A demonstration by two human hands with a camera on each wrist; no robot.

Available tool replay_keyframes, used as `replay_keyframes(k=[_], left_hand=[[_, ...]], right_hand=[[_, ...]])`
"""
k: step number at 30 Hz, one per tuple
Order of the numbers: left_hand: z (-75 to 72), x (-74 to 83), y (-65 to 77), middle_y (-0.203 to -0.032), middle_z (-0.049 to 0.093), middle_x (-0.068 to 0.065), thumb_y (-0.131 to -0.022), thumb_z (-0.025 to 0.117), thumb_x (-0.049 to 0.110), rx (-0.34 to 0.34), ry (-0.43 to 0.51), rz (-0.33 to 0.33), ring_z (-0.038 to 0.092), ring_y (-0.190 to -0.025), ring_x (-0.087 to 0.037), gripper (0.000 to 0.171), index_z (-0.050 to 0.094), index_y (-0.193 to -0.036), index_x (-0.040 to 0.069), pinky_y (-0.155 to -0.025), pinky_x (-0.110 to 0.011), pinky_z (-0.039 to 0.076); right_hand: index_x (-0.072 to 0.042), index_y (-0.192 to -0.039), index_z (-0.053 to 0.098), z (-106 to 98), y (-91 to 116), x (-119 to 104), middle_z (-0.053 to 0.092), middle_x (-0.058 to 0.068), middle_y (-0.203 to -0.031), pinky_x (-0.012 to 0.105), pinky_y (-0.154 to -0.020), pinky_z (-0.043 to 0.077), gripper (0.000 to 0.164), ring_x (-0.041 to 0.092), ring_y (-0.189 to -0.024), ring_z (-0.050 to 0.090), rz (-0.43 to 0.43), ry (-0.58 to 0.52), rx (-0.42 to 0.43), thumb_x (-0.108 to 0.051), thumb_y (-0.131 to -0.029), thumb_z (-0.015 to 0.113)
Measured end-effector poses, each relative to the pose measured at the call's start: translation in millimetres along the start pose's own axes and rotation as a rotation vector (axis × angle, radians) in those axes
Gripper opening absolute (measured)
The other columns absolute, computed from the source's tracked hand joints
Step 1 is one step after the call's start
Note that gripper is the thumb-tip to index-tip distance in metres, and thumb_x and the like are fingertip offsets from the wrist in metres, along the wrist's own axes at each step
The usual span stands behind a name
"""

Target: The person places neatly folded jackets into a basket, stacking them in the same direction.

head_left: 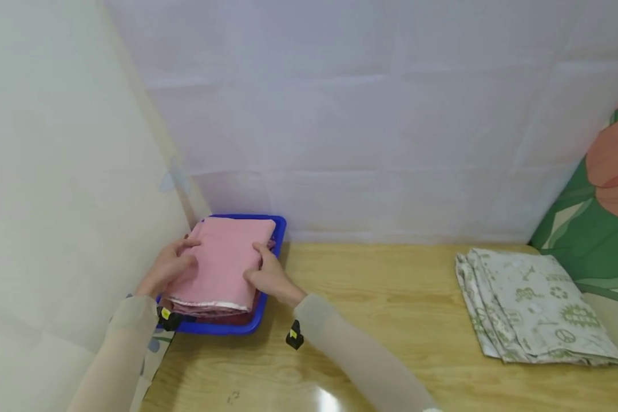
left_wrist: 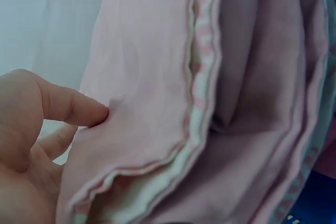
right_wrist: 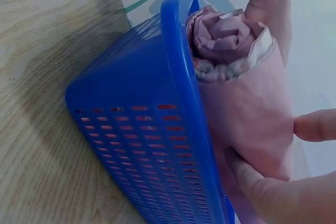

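A folded pink cloth (head_left: 226, 257) lies at the top of a blue plastic basket (head_left: 283, 229), its upper layers level with or above the rim. White-and-pink patterned lining shows along its near folded edge. My left hand (head_left: 170, 266) grips the cloth's left side; in the left wrist view a fingertip of the left hand (left_wrist: 31, 124) presses the pink face and another finger goes behind the edge. On the opposite side my right hand (head_left: 275, 277) holds the cloth; the right wrist view shows the right hand (right_wrist: 294, 182) with thumb and finger on two faces of it.
A folded white cloth with green prints (head_left: 541, 309) lies at the right of the wooden table (head_left: 371, 303). A pale wall (head_left: 72, 171) stands close to the basket's left, and a white sheet-like backdrop (head_left: 360, 143) rises behind. More pink fabric shows through the basket's slots.
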State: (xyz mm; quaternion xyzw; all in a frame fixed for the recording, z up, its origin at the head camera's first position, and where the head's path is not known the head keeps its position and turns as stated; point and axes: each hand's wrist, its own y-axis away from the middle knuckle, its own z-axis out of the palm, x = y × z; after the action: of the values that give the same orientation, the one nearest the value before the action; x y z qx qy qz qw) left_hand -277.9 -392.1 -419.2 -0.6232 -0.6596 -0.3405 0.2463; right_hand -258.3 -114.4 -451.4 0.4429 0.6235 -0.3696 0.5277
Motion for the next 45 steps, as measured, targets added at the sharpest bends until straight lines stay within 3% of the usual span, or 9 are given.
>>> replay_keyframes(k=[4,6,9,14,21,26,31,38,45], left_hand=[[2.0,-2.0,-0.5,-0.167,0.030,-0.036,-0.097,0.055,0.007,0.038,-0.030,0.012,0.041,-0.131,-0.045,0.064,0.042,-0.159,-0.002,-0.098,-0.043,0.040],[4.5,-1.7,-1.1,-0.165,0.034,-0.035,-0.096,0.055,0.006,0.045,-0.032,0.015,0.043,-0.129,-0.044,0.063,0.043,-0.158,-0.003,-0.096,-0.040,0.042],[9.7,-1.8,-3.6,-0.165,0.032,-0.036,-0.095,0.054,0.003,0.048,-0.030,0.027,0.042,-0.134,-0.046,0.062,0.044,-0.156,-0.005,-0.108,-0.048,0.043],[18.6,-2.7,-6.5,-0.169,0.024,-0.035,-0.096,0.051,0.003,0.056,-0.009,-0.015,0.029,-0.149,-0.050,0.061,0.043,-0.156,-0.005,-0.126,-0.067,0.024],[22.0,-3.0,-2.8,-0.155,0.040,-0.045,-0.100,0.057,0.007,0.106,-0.106,0.054,0.036,-0.148,-0.056,0.059,0.040,-0.152,-0.016,-0.126,-0.066,0.027],[20.7,8.7,-1.9,-0.160,0.034,-0.043,-0.107,0.056,0.017,0.113,-0.142,0.038,0.032,-0.150,-0.059,0.065,0.030,-0.158,-0.015,-0.125,-0.068,0.028],[19.9,19.5,-2.6,-0.163,0.034,-0.040,-0.108,0.057,0.020,0.121,-0.166,0.066,0.042,-0.144,-0.059,0.067,0.029,-0.159,-0.013,-0.119,-0.069,0.038],[16.0,23.1,3.0,-0.157,0.039,-0.043,-0.106,0.061,0.017,0.153,-0.162,0.125,0.048,-0.138,-0.061,0.063,0.035,-0.156,-0.012,-0.113,-0.069,0.045],[19.9,30.0,9.8,-0.159,0.039,-0.041,-0.108,0.059,0.021,0.150,-0.128,0.119,0.046,-0.140,-0.063,0.063,0.036,-0.157,-0.011,-0.112,-0.068,0.046]], right_hand=[[-0.008,-0.165,0.038,0,1,-2,0.044,0.015,-0.166,0.043,-0.115,0.050,0.085,0.022,-0.139,0.050,-0.004,-0.002,-0.005,0.001,-0.085,0.063],[-0.006,-0.165,0.038,0,1,-1,0.046,0.016,-0.165,0.041,-0.112,0.052,0.085,0.021,-0.133,0.053,-0.001,-0.002,-0.006,0.003,-0.084,0.063],[-0.003,-0.164,0.038,1,2,0,0.047,0.018,-0.164,0.041,-0.113,0.052,0.084,0.021,-0.133,0.054,0.003,-0.003,-0.009,0.003,-0.084,0.062],[-0.001,-0.163,0.038,1,4,6,0.044,0.019,-0.166,0.044,-0.121,0.044,0.082,0.027,-0.147,0.047,-0.003,0.007,-0.021,-0.001,-0.085,0.063],[-0.003,-0.161,0.043,-8,13,15,0.043,0.020,-0.166,0.049,-0.119,0.048,0.074,0.038,-0.150,0.046,0.001,-0.076,-0.067,-0.008,-0.092,0.071],[-0.007,-0.160,0.046,-20,20,11,0.043,0.020,-0.165,0.052,-0.117,0.049,0.067,0.042,-0.147,0.050,-0.041,-0.010,-0.029,-0.014,-0.098,0.071],[-0.009,-0.160,0.046,-27,25,5,0.045,0.022,-0.162,0.050,-0.114,0.052,0.066,0.043,-0.143,0.054,-0.065,0.019,-0.028,-0.015,-0.099,0.072],[-0.010,-0.158,0.048,-32,29,-4,0.048,0.016,-0.164,0.040,-0.109,0.057,0.065,0.043,-0.143,0.054,-0.121,-0.007,-0.075,-0.013,-0.099,0.073],[-0.002,-0.158,0.046,-44,34,-4,0.048,0.020,-0.162,0.048,-0.117,0.050,0.065,0.046,-0.144,0.052,-0.167,-0.018,-0.094,-0.008,-0.099,0.072]])
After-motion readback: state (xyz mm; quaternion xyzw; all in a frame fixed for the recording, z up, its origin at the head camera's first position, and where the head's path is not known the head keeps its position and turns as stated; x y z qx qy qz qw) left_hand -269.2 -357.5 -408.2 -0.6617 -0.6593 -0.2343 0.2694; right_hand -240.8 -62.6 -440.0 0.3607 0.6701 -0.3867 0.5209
